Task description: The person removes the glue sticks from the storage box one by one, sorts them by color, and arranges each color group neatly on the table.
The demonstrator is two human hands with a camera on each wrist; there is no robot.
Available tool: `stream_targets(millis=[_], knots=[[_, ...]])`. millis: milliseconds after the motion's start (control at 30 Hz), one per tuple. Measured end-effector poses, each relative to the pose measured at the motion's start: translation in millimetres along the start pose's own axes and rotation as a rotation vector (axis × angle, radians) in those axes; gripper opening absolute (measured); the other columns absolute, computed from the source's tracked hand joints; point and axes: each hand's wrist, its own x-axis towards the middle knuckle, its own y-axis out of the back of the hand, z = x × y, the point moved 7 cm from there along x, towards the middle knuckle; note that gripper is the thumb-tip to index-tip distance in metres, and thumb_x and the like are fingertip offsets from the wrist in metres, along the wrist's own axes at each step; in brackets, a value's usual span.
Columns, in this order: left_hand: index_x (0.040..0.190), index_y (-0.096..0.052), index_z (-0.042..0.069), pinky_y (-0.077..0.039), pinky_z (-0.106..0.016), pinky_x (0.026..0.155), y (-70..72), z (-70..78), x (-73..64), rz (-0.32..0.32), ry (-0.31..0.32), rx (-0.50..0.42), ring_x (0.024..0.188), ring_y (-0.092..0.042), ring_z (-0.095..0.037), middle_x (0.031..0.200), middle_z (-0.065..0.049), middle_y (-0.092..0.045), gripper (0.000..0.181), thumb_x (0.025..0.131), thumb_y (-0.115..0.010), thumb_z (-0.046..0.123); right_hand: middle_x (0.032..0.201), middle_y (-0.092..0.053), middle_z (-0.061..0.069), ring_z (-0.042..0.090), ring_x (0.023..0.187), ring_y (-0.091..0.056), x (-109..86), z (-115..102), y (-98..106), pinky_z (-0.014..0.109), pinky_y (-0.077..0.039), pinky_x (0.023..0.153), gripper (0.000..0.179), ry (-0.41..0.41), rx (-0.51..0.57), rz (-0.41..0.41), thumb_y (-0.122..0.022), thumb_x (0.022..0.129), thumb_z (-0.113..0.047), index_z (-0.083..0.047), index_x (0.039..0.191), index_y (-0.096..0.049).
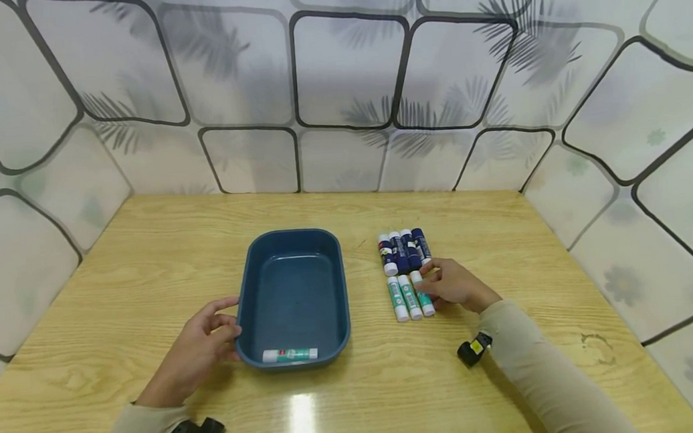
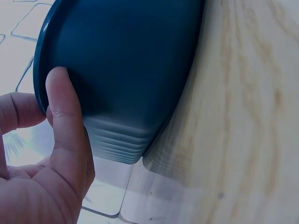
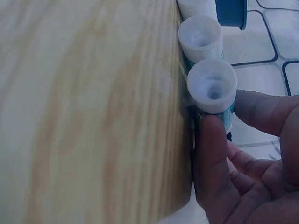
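At the left side of a dark blue plastic tray (image 1: pixel 295 300), my left hand (image 1: pixel 201 347) grips the rim, a finger against the outer wall and another digit hooked at the edge in the left wrist view. A green-and-white glue stick (image 1: pixel 290 355) lies crosswise inside the tray's near end. My right hand (image 1: pixel 450 283) pinches the rightmost green glue stick (image 3: pixel 212 86) of a row by its sides. Two more green glue sticks (image 1: pixel 397 299) lie beside it, to its left. Just beyond that row are several dark blue glue sticks (image 1: pixel 398 252) with white ends, side by side.
Everything stands on a light wood-grain table (image 1: pixel 365 403). A patterned white wall covering (image 1: pixel 348 69) rises behind the table and along both sides. Black strapped devices (image 1: pixel 473 350) sit at both wrists over beige sleeves.
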Motion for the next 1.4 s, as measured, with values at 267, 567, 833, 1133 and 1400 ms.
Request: stream_targets(millis=[267,567,833,1133,1400], knots=[[0.146,-0.026,-0.004,-0.057,-0.037,0.066,0.3,-0.4,-0.5,0.003,0.006,0.002,0.074,-0.060,-0.020,0.101,-0.014,-0.048,0.054,0.095,-0.045,-0.004,0.099,-0.060,0.015,0.021,0.073,-0.061,4.0,1,0,0.033,-0.055,0.060,0.041,-0.008,-0.015,-0.008,-0.066,0.092,-0.015,0.003,0.125,-0.048],[0.147,-0.026,-0.004,-0.057,-0.037,0.066,1.1,-1.4,-0.4,0.008,0.013,0.006,0.074,-0.060,-0.021,0.101,-0.015,-0.048,0.055,0.095,-0.046,-0.003,0.099,-0.058,0.015,0.020,0.072,-0.061,3.1,1,1,0.032,-0.056,0.061,0.038,-0.018,0.001,0.003,-0.064,0.093,-0.012,0.003,0.125,-0.049],[0.148,-0.026,-0.001,-0.057,-0.039,0.071,3.1,-8.8,-5.2,-0.009,0.043,0.036,0.086,-0.060,-0.023,0.107,-0.019,-0.050,0.054,0.097,-0.045,0.001,0.100,-0.059,0.017,0.022,0.072,-0.063,-2.5,-3,1,0.035,-0.057,0.064,0.040,0.004,0.032,-0.001,-0.062,0.095,-0.017,0.004,0.126,-0.047],[0.146,-0.027,-0.002,-0.058,-0.040,0.070,2.9,-2.3,-0.5,-0.012,0.003,0.027,0.081,-0.062,-0.024,0.104,-0.019,-0.048,0.053,0.097,-0.044,-0.001,0.110,-0.056,0.021,0.027,0.085,-0.061,-7.1,-25,18,0.037,-0.057,0.073,0.040,0.061,0.052,0.023,-0.056,0.098,-0.016,0.003,0.132,-0.045],[0.146,-0.026,-0.004,-0.057,-0.038,0.066,0.8,-2.1,0.5,-0.012,-0.008,0.013,0.076,-0.061,-0.021,0.102,-0.016,-0.049,0.054,0.096,-0.046,-0.002,0.115,-0.055,0.024,0.030,0.091,-0.061,-9.8,-41,19,0.039,-0.057,0.076,0.037,0.062,0.079,0.020,-0.047,0.101,-0.018,0.003,0.132,-0.045]])
